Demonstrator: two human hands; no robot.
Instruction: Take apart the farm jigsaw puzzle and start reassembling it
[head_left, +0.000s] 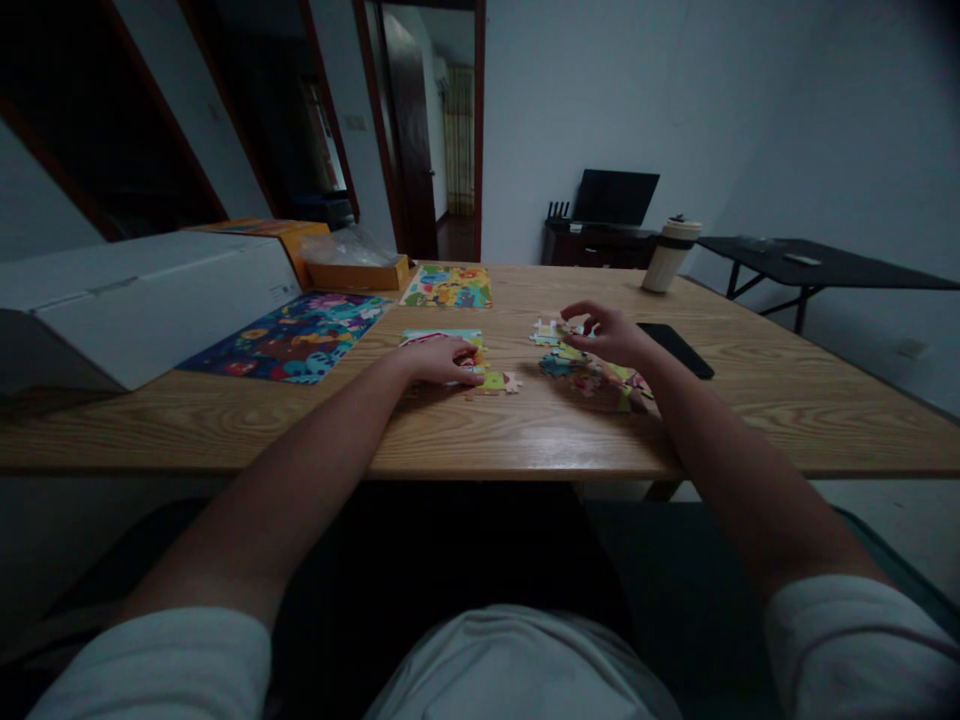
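Note:
My left hand (444, 362) lies over a partly joined jigsaw puzzle (495, 381), its fingers stretched out and resting on the pieces. The hand covers much of that puzzle, and a printed edge shows behind it. To the right, my right hand (606, 334) hovers at a heap of loose puzzle pieces (559, 362). Its thumb and forefinger are curved and apart, with no piece clearly visible between them. Some of the heap is hidden under this hand and wrist.
A black phone (675, 350) lies right of my right hand. Farther back stands a cream tumbler (670, 258). A colourful animal picture (448, 286) and a dark blue picture sheet (300, 335) lie beyond my left hand. A white box (165, 300) and an orange box (356, 275) occupy the left side.

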